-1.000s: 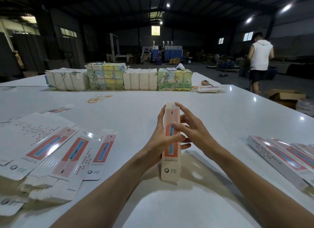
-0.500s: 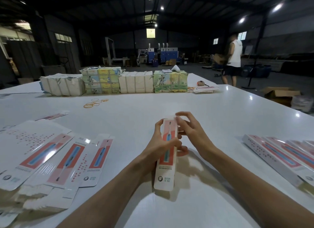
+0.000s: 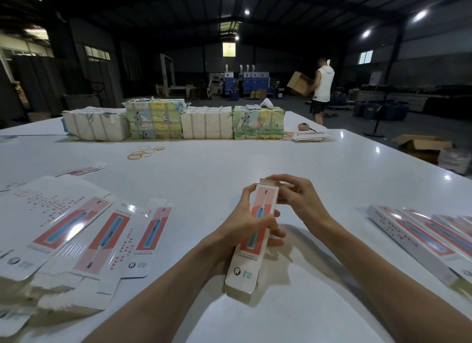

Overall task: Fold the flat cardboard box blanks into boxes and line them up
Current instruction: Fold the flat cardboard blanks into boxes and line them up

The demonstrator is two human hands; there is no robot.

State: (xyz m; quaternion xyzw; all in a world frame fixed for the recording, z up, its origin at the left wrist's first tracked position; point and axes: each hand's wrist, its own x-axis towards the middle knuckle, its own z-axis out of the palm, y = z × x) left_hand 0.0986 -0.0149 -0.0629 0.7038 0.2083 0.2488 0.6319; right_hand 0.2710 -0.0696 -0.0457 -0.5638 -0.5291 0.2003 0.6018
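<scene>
White card printed with a red panel: in the head view, the box point(image 3: 248, 262) is held above the near middle of the tabletop point(image 3: 229, 169). Its long axis points away from the person. The left hand point(image 3: 241, 227) grips it around the middle, thumb over the printed face and fingers wrapped behind. The right hand point(image 3: 301, 202) is at the far end with its fingers curled on the top flap, apparently tucking it in. The near end looks open, with its flap not yet closed.

To close the flap well, the left hand should hold the sleeve square without crushing it. The right hand can then bend the flap along its crease and slide the tongue inside the wall, not over it. The near end likely needs the same treatment.

Flat blanks point(image 3: 76, 233) lie fanned in loose stacks towards the near left corner, some overhanging the near edge. Finished boxes point(image 3: 419, 236) lie side by side near the right edge, which is probably where this one belongs. Bare tabletop lies between the hands and that row, so a sideways carry to the right has room. The end of the row near the edge deserves care.

Rubber bands point(image 3: 144, 152) and strapped bundles point(image 3: 204, 121) sit along the far edge, well apart from the work.
</scene>
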